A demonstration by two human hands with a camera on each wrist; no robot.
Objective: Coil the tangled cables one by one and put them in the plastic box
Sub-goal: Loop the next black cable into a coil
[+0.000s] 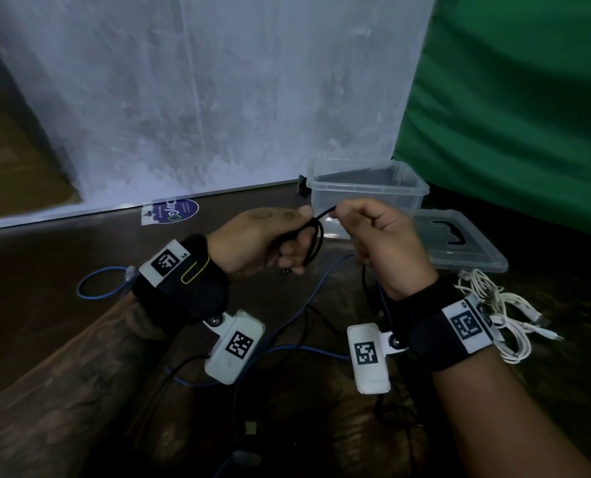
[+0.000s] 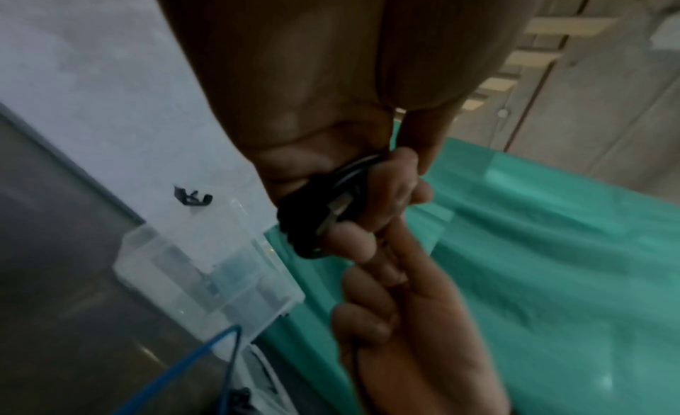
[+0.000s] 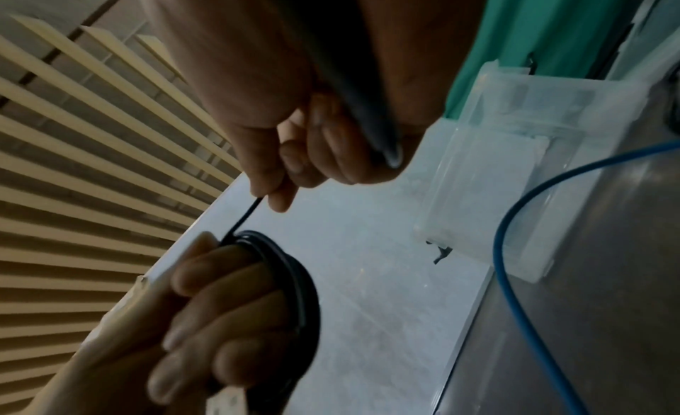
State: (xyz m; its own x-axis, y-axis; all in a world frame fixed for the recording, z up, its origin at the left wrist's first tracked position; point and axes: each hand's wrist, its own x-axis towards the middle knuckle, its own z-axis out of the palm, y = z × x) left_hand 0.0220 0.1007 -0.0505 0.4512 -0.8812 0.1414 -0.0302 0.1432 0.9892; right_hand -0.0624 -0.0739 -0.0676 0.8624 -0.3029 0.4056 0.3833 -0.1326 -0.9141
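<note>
Above the counter, the left hand grips a coiled black cable; the right hand pinches its free strand before the box.

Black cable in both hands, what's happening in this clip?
A person is coiling the black cable. The left hand grips the finished loops while the right hand pinches the free strand to feed another turn. The clear plastic box sits open behind, apparently empty. Blue cable and white cable lie uncoiled.
</note>
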